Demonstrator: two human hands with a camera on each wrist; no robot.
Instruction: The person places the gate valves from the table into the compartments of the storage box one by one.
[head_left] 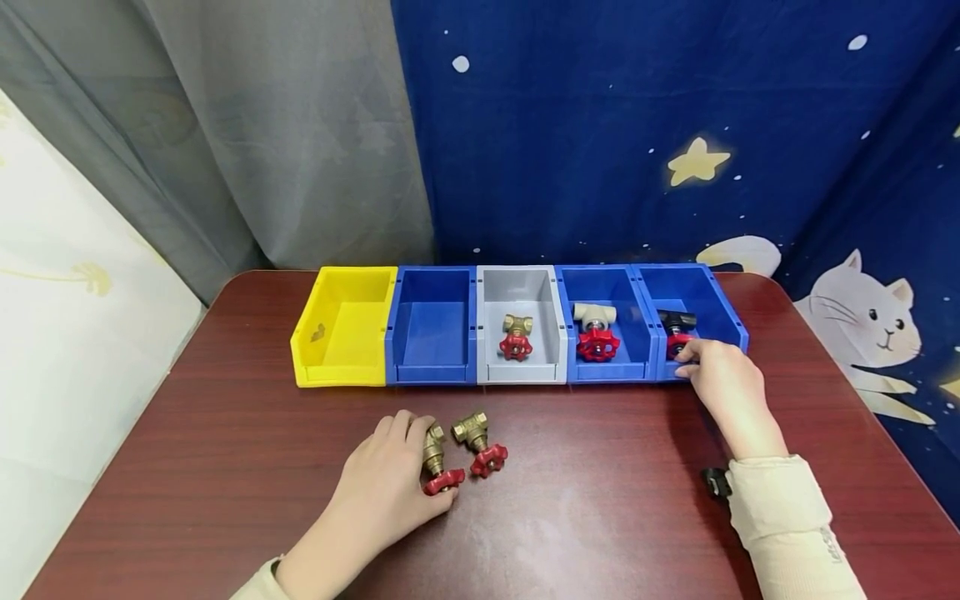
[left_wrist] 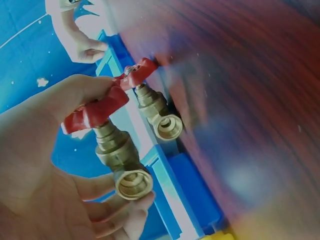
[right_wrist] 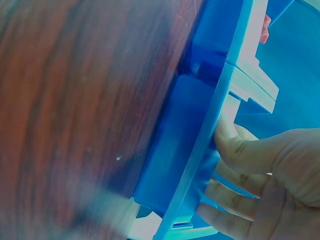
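Left hand (head_left: 386, 473) grips a brass valve (head_left: 433, 450) at the desk (head_left: 570, 508), a twin valve (head_left: 472, 430) just beside.
A careless lift could knock the close-set twin valve; the right hand (head_left: 723, 381) reaches into the end blue bin (head_left: 720, 312) by a black valve (head_left: 678, 319), its grasp impossible to tell, and the bin's front lip could snag its fingers.

Five bins (head_left: 522, 374) were ranged in a row across the table's (head_left: 577, 517) far part, one valve (head_left: 516, 345) being contained in each of the three rightmost. Nearer, two more valves (head_left: 477, 437) were positioned side by side.
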